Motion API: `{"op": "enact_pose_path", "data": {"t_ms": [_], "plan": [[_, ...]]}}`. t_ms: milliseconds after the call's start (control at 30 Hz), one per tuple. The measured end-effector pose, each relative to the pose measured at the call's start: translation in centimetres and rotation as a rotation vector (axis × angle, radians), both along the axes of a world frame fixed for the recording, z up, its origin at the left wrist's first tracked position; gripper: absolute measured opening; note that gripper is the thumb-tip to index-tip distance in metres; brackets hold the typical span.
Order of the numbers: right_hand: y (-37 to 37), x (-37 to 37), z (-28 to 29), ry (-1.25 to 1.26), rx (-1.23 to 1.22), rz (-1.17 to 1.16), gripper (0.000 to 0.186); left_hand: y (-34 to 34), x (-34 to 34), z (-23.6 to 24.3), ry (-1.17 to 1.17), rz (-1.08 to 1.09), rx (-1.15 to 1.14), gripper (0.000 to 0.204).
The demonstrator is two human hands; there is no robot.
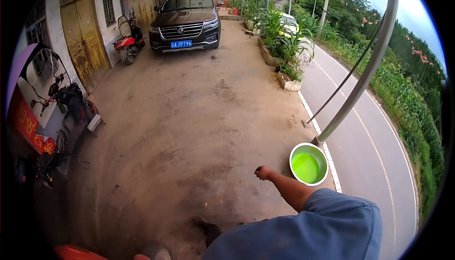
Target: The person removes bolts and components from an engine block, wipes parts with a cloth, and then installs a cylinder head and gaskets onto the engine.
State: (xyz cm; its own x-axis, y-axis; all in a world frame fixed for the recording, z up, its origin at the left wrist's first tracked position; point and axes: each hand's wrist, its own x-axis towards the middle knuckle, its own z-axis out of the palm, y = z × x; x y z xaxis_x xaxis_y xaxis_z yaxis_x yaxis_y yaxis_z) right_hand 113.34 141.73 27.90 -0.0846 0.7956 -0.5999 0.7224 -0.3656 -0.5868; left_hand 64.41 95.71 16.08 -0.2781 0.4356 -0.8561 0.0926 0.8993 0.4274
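My right hand (263, 172) hangs over the concrete yard at the end of my bare forearm, below a blue-grey sleeve (341, 212). Its fingers look curled together and dark; whether anything small is inside them does not show. Just right of it, apart from the hand, a round metal basin (324, 159) stands on the ground with bright green liquid (304, 167) in it. My left hand cannot be made out. A shoe tip (162, 254) and an orange-red thing (78, 252) are cut off by the lower edge.
A leaning metal pole (367, 75) rises beside the basin, at the roadside edge. Planters with tall green plants (290, 65) line the right. A dark car (185, 20) is parked ahead. A red motorcycle (128, 46) and a covered scooter (71, 98) stand left.
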Motion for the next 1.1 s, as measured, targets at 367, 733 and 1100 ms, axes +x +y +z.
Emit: {"op": "enact_pose_path", "data": {"t_ms": [367, 733, 1100], "plan": [[6.5, -32.5, -4.7, -0.219, -0.569, 0.831, 0.022, -4.4, -16.4, -2.2, -0.27, 0.304, 0.015, 0.032], [22.4, -65.7, -2.6, -0.333, -0.425, 0.786, 0.02, 5.8, -43.3, 2.1, 0.549, 0.897, 0.38, 0.03], [22.8, -124.7, -9.3, -0.215, -0.506, 1.097, 0.012, -1.9, -41.9, 2.2, -0.079, 0.943, -0.154, 0.03]]}}
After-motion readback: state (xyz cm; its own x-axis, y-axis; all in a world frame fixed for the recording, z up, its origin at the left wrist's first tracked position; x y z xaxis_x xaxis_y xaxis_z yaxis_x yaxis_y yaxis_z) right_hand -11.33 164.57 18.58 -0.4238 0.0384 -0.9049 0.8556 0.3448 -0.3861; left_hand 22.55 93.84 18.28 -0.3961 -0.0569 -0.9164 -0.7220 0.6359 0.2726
